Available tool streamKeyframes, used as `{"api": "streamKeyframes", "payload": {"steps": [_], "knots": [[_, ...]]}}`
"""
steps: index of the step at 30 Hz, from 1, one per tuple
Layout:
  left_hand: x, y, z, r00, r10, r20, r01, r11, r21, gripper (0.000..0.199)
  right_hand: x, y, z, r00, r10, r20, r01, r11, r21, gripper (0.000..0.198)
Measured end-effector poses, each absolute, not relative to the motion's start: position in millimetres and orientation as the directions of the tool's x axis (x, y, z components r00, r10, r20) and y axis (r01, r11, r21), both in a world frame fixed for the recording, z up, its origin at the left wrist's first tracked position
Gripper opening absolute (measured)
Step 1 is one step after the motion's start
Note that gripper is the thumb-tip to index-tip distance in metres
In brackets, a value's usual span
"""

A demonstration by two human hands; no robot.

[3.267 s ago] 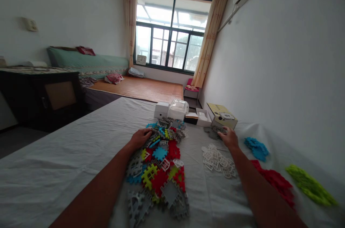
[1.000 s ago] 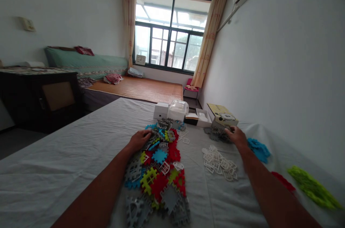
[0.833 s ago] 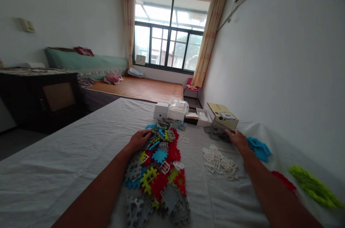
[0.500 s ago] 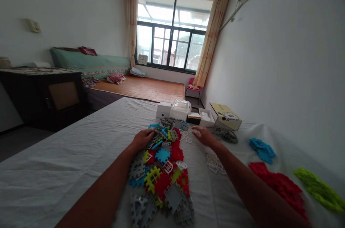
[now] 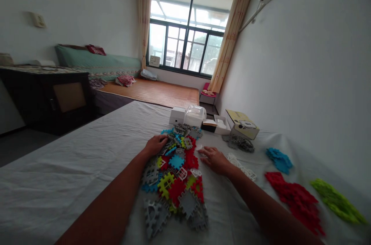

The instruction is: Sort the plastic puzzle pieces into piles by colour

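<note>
"How does the right-hand grip [image 5: 215,160] look?"

"Palm down, fingers stretched forward, their tips at a few small white lattice pieces [image 5: 199,147] on the right edge of the mixed pile [image 5: 176,162]. I can't tell whether it has hold of one."

"And the left-hand grip [image 5: 155,145]?"

"It rests against the pile's far left side, fingers bent over some grey pieces. Whether they are pinched, I can't tell either."

"What's in that pile?"

"Flat, notched pieces in red, blue, grey and yellow-green, overlapping in a long heap that runs from near to far between the forearms. A few white lattice ones lie on top."

"Anything to the right of it?"

"Separate heaps, by colour. A white heap [image 5: 246,170] is partly hidden behind the right forearm; beyond it is a grey heap [image 5: 242,143]. Farther right come a blue heap [image 5: 279,160], a red heap [image 5: 295,194] nearer, and a green heap [image 5: 337,201] by the wall."

"And at the far end of the bench [image 5: 95,148]?"

"It's covered in pale cloth, and there, left to right, stand a white box [image 5: 177,115], a clear container [image 5: 195,116], an open white box [image 5: 222,124] and a yellow box [image 5: 242,122], which touches the grey heap."
</note>
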State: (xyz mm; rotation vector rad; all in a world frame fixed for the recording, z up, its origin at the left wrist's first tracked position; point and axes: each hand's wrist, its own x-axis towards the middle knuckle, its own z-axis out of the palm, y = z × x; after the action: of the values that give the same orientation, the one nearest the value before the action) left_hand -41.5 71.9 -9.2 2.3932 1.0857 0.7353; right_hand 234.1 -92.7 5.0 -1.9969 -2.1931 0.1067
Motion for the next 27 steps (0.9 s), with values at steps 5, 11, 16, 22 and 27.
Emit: {"api": "streamKeyframes", "payload": {"steps": [5, 11, 16, 22, 27], "knots": [[-42, 73, -9, 0.565, 0.772, 0.292, 0.564, -0.620, 0.545, 0.034, 238, -111, 23, -0.030, 0.984, 0.178, 0.930, 0.093, -0.355, 0.028], [-42, 74, -10, 0.561, 0.771, 0.301, 0.561, -0.622, 0.546, 0.035, 229, -105, 14, 0.047, 0.957, 0.286, 0.960, 0.035, -0.277, 0.027], [-41, 73, -8, 0.540, 0.790, 0.289, 0.554, -0.593, 0.584, 0.034, 217, -109, -2, 0.021, 0.960, 0.278, 0.965, 0.054, -0.258, 0.026], [-41, 75, -10, 0.573, 0.765, 0.294, 0.548, -0.624, 0.556, 0.038, 218, -115, 1, 0.079, 0.944, 0.320, 0.869, 0.092, -0.487, 0.016], [-42, 76, -11, 0.566, 0.769, 0.299, 0.549, -0.621, 0.559, 0.038, 258, -124, 16, 0.184, 0.935, 0.303, 0.817, 0.026, -0.576, 0.023]]}}
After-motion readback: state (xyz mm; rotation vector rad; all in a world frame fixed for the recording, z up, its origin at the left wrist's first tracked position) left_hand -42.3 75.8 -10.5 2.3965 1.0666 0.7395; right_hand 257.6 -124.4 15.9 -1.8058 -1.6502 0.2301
